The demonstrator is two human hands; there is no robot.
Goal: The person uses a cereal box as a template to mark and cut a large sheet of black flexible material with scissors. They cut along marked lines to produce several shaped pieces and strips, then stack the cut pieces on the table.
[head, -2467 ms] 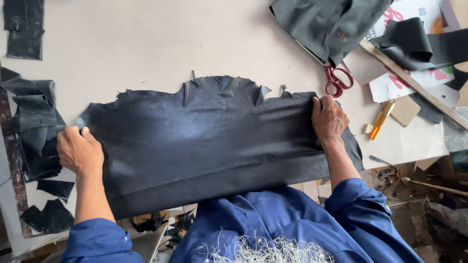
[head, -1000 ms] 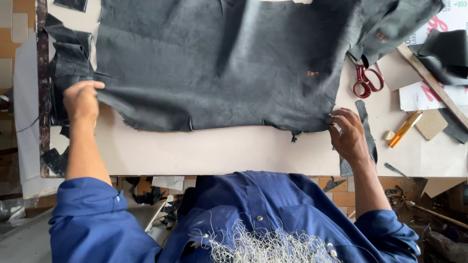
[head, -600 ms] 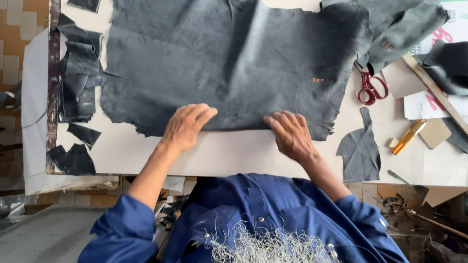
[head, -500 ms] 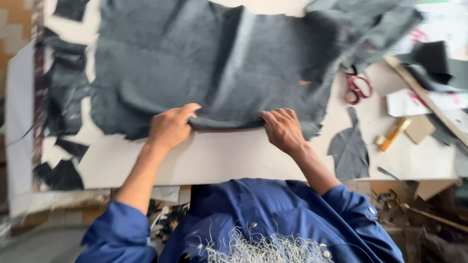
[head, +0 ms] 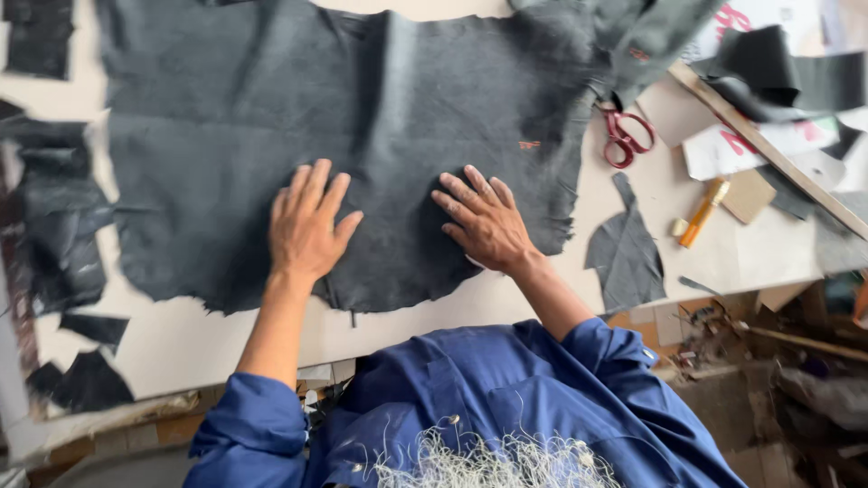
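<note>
1. The dark grey leather hide (head: 362, 136) now lies spread flat over the pale table (head: 542, 298), no longer gripped at its near edge; it looks laid out and in the midst of smoothing. Its surface is matte and suede-like, with ragged edges and a soft ridge down the middle.
2. The left hand (head: 306, 226) and right hand (head: 484, 221) have moved inward and press palms-down on the hide, fingers (head: 312, 185) splayed apart, gripping nothing.
3. Black offcuts (head: 54, 226) sit left; a grey scrap (head: 624, 258) lies right.
4. Red-handled scissors (head: 624, 137) and a yellow-tipped tool (head: 701, 212) lie nearby.
</note>
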